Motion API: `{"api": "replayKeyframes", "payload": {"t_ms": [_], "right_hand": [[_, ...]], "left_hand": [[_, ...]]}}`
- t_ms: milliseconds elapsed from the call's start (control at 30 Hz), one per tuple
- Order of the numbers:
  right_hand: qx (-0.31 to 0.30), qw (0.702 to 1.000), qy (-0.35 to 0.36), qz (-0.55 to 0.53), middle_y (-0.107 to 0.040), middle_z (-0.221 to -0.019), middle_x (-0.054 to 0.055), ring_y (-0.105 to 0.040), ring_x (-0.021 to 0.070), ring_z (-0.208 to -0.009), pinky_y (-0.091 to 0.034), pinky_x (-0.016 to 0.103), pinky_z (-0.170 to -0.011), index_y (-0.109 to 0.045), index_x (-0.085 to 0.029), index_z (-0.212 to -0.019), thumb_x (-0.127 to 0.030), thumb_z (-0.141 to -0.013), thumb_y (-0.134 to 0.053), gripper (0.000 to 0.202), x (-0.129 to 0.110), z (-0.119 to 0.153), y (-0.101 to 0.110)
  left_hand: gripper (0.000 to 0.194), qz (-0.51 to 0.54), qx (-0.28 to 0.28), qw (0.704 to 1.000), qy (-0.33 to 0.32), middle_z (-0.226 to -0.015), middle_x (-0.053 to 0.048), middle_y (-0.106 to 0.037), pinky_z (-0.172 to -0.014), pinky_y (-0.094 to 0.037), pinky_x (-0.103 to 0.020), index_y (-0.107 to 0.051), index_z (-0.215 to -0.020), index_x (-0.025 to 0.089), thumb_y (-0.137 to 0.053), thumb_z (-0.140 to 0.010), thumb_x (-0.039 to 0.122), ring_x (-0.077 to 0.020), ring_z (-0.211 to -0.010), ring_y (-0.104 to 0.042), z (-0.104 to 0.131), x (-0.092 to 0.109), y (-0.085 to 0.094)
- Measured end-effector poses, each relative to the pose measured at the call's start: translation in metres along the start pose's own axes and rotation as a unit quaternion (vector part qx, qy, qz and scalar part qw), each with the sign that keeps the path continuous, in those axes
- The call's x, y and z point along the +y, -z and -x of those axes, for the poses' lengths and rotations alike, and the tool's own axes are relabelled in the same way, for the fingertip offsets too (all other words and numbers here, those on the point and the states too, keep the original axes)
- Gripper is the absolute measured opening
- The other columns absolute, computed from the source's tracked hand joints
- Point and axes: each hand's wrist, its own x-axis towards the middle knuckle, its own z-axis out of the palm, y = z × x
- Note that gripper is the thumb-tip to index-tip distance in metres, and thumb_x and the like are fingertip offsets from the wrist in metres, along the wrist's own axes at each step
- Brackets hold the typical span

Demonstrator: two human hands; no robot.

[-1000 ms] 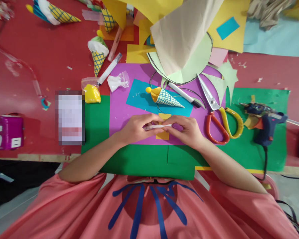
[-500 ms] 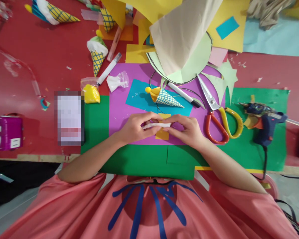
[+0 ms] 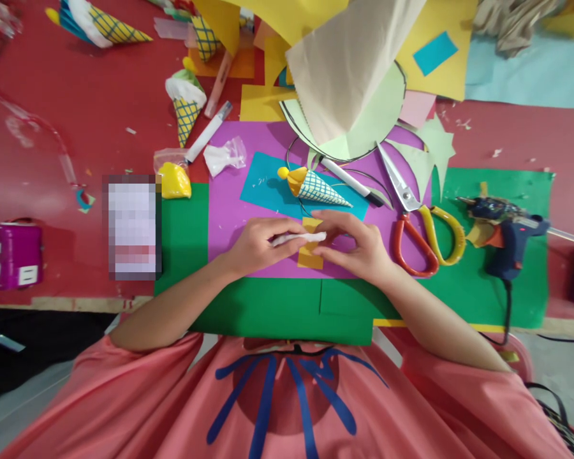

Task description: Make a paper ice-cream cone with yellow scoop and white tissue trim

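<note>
Okay, purple sheet [image 3: 224,217] in front of you.
Your right hand [image 3: 362,245] is spread, your left hand [image 3: 261,245] pinches narrow, and over the orange paper [image 3: 310,259] there's the white strip [image 3: 314,237], left-held, free end in the right's gap.

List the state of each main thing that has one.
White strip: held, slightly bent.
Left hand: pinching the strip.
Right hand: open, fingers parted.
Scissors: lying flat, blades look shut.
Yellow lump: bagged.
White lump: bagged.
Phone: screen bright, pixelated.
Glue gun: on its side.
Nearest cone: lying down.

One head-worn view, looking forward and down, fairly near, over the wearer's chest [image 3: 282,401] and worktable [image 3: 110,95]
</note>
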Motion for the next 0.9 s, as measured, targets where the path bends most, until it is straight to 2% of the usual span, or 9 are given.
{"api": "replayKeyframes", "payload": {"t_ms": [67,133,267,433,500,600,633,767,900], "right_hand": [[-0.004,0.999,0.030,0.019,-0.079,-0.098,0.004,-0.073,0.0122,-0.077,-0.059,0.022,-0.070,-0.069,-0.021,-0.111,-0.027,-0.091,-0.067,0.022,-0.0003,-0.0008,-0.0003],[-0.008,0.998,0.050,0.026,-0.080,-0.094,0.004,-0.075,0.0125,-0.079,-0.059,0.021,-0.070,-0.072,-0.020,-0.103,-0.022,-0.092,-0.065,0.013,-0.0007,-0.0009,-0.0002],[-0.011,0.998,0.033,0.044,-0.080,-0.086,0.003,-0.075,0.0132,-0.071,-0.059,0.021,-0.064,-0.074,-0.020,-0.099,-0.028,-0.091,-0.066,0.014,-0.0003,0.0012,0.0013],[-0.018,0.999,0.023,0.032,-0.080,-0.088,0.004,-0.076,0.0135,-0.076,-0.060,0.022,-0.069,-0.075,-0.020,-0.098,-0.030,-0.093,-0.063,0.016,-0.0008,0.0024,0.0028],[-0.014,0.999,0.019,0.022,-0.079,-0.093,0.005,-0.075,0.0136,-0.076,-0.060,0.022,-0.069,-0.073,-0.020,-0.108,-0.036,-0.090,-0.068,0.025,-0.0017,0.0020,0.0029],[-0.013,1.000,0.004,-0.003,-0.077,-0.096,0.005,-0.071,0.0122,-0.070,-0.058,0.021,-0.065,-0.056,-0.020,-0.137,-0.044,-0.079,-0.078,0.066,-0.0020,0.0012,0.0026],[-0.012,1.000,0.005,-0.004,-0.077,-0.095,0.004,-0.070,0.0115,-0.069,-0.058,0.021,-0.065,-0.052,-0.021,-0.141,-0.041,-0.079,-0.078,0.070,-0.0018,0.0008,0.0025],[-0.017,0.998,0.045,0.037,-0.078,-0.095,0.004,-0.071,0.0115,-0.074,-0.057,0.021,-0.069,-0.067,-0.021,-0.120,-0.020,-0.090,-0.066,0.030,-0.0017,-0.0009,0.0028],[-0.028,0.998,0.041,0.050,-0.079,-0.092,0.003,-0.072,0.0130,-0.075,-0.057,0.023,-0.068,-0.073,-0.022,-0.108,-0.022,-0.093,-0.061,0.018,-0.0016,-0.0006,0.0024]], "left_hand": [[0.022,0.002,-0.003,1.000,0.002,-0.063,0.002,-0.069,-0.047,-0.037,-0.015,-0.072,-0.084,0.015,-0.062,-0.091,0.034,-0.0047,-0.049,-0.051,-0.0005,0.0007,0.0003],[0.024,0.006,-0.023,1.000,0.009,-0.062,0.002,-0.068,-0.047,-0.037,-0.015,-0.072,-0.085,0.015,-0.061,-0.091,0.035,-0.0048,-0.048,-0.051,-0.0009,0.0013,0.0003],[0.027,0.030,-0.059,0.997,0.027,-0.065,0.001,-0.068,-0.047,-0.038,-0.015,-0.073,-0.092,0.015,-0.061,-0.091,0.040,-0.0050,-0.049,-0.051,-0.0007,0.0013,-0.0002],[0.025,0.071,-0.082,0.992,0.062,-0.061,0.003,-0.066,-0.044,-0.036,-0.015,-0.073,-0.095,0.016,-0.062,-0.091,0.038,-0.0039,-0.045,-0.050,0.0008,0.0009,-0.0002],[0.025,0.080,-0.066,0.992,0.073,-0.062,0.003,-0.066,-0.045,-0.038,-0.016,-0.073,-0.093,0.016,-0.062,-0.092,0.038,-0.0039,-0.045,-0.051,0.0014,0.0008,-0.0001],[0.027,0.115,-0.058,0.984,0.121,-0.069,0.001,-0.070,-0.048,-0.044,-0.016,-0.071,-0.093,0.016,-0.060,-0.093,0.040,-0.0042,-0.046,-0.055,0.0012,0.0014,0.0005],[0.028,0.130,-0.066,0.980,0.139,-0.069,0.001,-0.070,-0.048,-0.045,-0.016,-0.071,-0.092,0.016,-0.059,-0.094,0.041,-0.0045,-0.046,-0.056,0.0008,0.0019,0.0009],[0.031,0.159,-0.104,0.966,0.173,-0.059,0.003,-0.062,-0.044,-0.045,-0.014,-0.067,-0.086,0.015,-0.056,-0.094,0.043,-0.0055,-0.044,-0.056,-0.0013,0.0057,0.0022],[0.031,0.182,-0.132,0.956,0.187,-0.062,0.003,-0.060,-0.041,-0.040,-0.013,-0.066,-0.088,0.015,-0.055,-0.094,0.044,-0.0040,-0.045,-0.052,-0.0020,0.0071,0.0011]]}}
